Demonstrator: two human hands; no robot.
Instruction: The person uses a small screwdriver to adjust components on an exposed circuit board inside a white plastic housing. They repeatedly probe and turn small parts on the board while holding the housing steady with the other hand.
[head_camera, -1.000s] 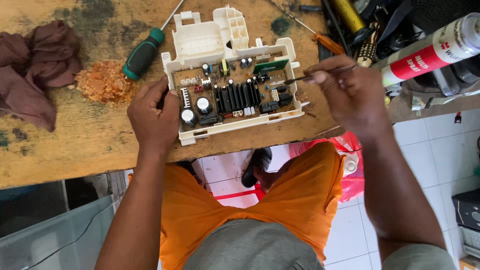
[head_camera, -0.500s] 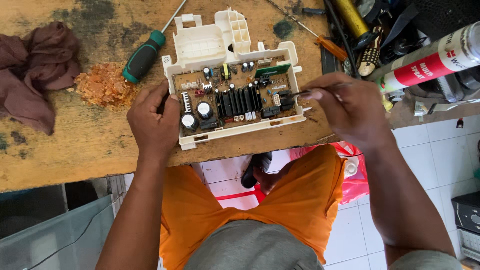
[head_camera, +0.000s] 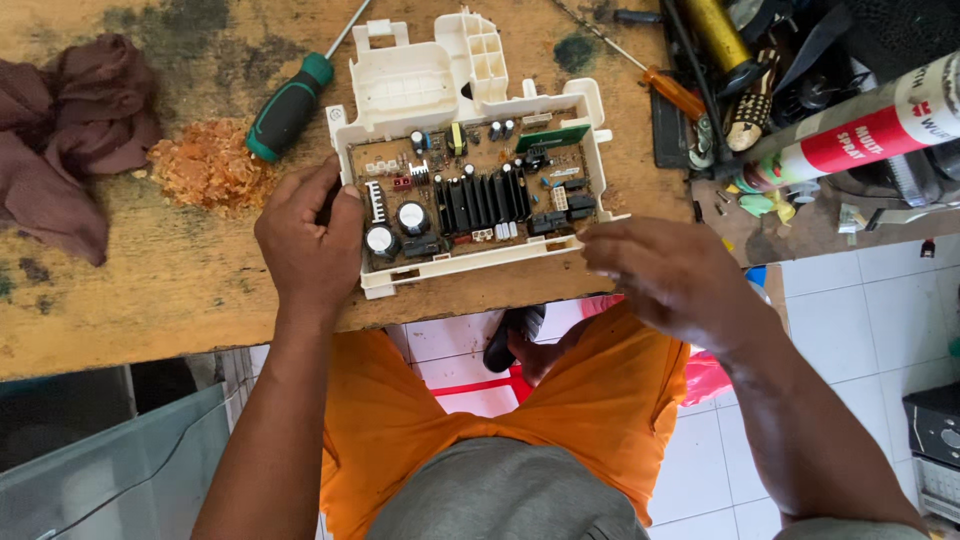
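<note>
Our left hand (head_camera: 308, 235) grips the board (head_camera: 470, 190) at its nine o'clock edge on the bench (head_camera: 120, 290), our right hand (head_camera: 665, 275) hovers loosely curled and empty at five o'clock, so the board sits exposed in its casing, screwdriver (head_camera: 290, 105) untouched.

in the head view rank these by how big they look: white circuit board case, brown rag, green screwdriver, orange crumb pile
1. white circuit board case
2. brown rag, partly cut off by the frame edge
3. green screwdriver
4. orange crumb pile, close to the screwdriver, so unsure
</note>
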